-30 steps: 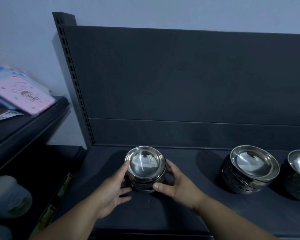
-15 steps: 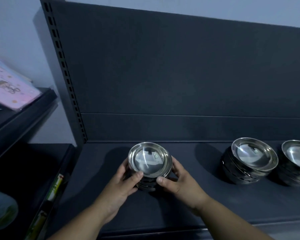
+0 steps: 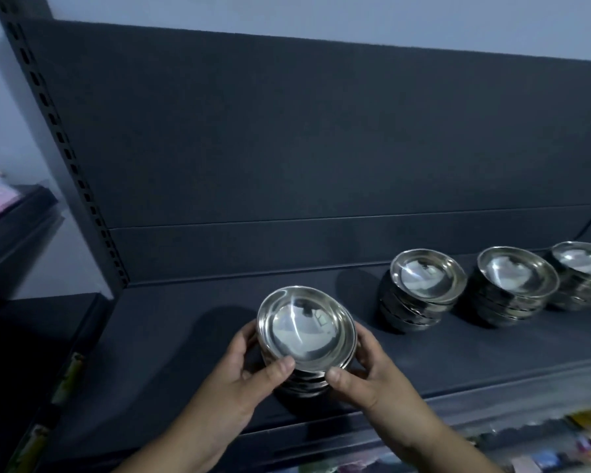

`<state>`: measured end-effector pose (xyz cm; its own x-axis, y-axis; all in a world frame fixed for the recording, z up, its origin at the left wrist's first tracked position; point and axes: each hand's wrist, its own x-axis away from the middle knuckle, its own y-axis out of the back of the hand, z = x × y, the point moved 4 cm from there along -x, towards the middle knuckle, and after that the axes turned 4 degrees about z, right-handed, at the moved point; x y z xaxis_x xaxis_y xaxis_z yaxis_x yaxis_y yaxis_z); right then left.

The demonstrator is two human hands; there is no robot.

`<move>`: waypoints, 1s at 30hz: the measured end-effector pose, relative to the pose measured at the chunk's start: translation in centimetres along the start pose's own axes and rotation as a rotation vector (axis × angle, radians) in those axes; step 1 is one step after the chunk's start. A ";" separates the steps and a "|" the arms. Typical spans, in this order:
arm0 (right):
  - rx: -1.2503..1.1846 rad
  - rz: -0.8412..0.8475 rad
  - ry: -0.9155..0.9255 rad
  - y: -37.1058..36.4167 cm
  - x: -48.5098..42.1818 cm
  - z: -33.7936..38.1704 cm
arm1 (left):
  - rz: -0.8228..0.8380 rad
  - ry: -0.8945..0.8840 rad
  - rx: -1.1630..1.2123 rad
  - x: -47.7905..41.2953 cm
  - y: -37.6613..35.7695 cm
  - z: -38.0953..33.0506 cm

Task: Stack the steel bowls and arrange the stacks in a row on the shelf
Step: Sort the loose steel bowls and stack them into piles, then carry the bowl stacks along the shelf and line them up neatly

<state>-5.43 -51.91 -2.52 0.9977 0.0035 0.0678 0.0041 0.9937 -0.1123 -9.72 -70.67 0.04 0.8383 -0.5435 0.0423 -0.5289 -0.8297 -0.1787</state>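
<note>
Two hands hold a stack of shiny bowls on a dark shelf.

The left hand (image 3: 243, 373) and right hand (image 3: 369, 377) squeeze the stack of bowls (image 3: 306, 339) in the lower middle, on the dark shelf (image 3: 171, 339). Three more stacks (image 3: 424, 288) sit right. No words show.

round polished steel bowl stack (image 3: 306, 339) between both hands: mirror-glossy, smooth | dark grey metal shelf (image 3: 171, 339) under them: matt, faintly grainy

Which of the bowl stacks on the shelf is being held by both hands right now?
The leftmost stack, nearest the shelf's front edge. The left hand and right hand clasp it; the other three stand untouched farther right.
</note>
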 end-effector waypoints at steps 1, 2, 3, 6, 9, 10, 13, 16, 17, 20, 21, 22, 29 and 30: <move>-0.006 -0.012 -0.001 1.0 0.9 0.1 | 0.006 0.000 -0.007 -0.1 -1.2 0.1; -0.013 -0.028 -0.004 2.0 1.8 0.3 | 0.015 0.000 -0.012 -0.2 -2.5 0.4; -0.022 -0.057 -0.003 3.7 3.3 0.5 | 0.033 0.003 -0.021 -0.4 -4.5 0.7; -0.041 -0.149 -0.009 9.3 8.2 1.2 | 0.100 0.016 -0.038 -0.9 -11.4 1.6; -0.035 -0.239 -0.020 16.0 14.1 2.0 | 0.178 0.047 -0.035 -1.2 -19.8 2.8; -0.025 -0.274 -0.018 18.4 16.2 2.3 | 0.206 0.057 -0.021 -1.3 -22.7 3.2; -0.015 -0.376 -0.017 25.0 22.7 3.1 | 0.302 0.101 0.005 -1.5 -31.8 4.6; -0.009 -0.481 0.008 31.2 29.2 3.7 | 0.419 0.117 0.006 -1.4 -40.4 6.2; -0.010 -0.516 0.013 33.0 31.1 4.0 | 0.459 0.128 0.003 -1.4 -43.1 6.6; -0.010 -0.615 0.035 37.8 36.3 4.4 | 0.552 0.129 0.016 -1.4 -50.5 7.4; -0.009 -0.650 0.038 39.2 37.8 4.6 | 0.581 0.137 0.010 -1.5 -52.7 7.8; -0.006 -0.689 0.037 40.5 39.3 4.8 | 0.607 0.141 -0.009 -1.6 -54.9 8.2; -0.042 -0.890 0.087 54.0 42.4 6.3 | 0.859 0.168 0.019 -10.7 -69.5 10.8; -0.038 -0.872 0.095 54.1 42.3 6.4 | 0.869 0.160 0.019 -10.8 -69.7 10.9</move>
<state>36.58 2.71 0.62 0.6394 -0.7663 0.0619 0.7682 0.6335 -0.0924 19.50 -5.56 1.36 0.1120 -0.9935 0.0205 -0.9670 -0.1137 -0.2281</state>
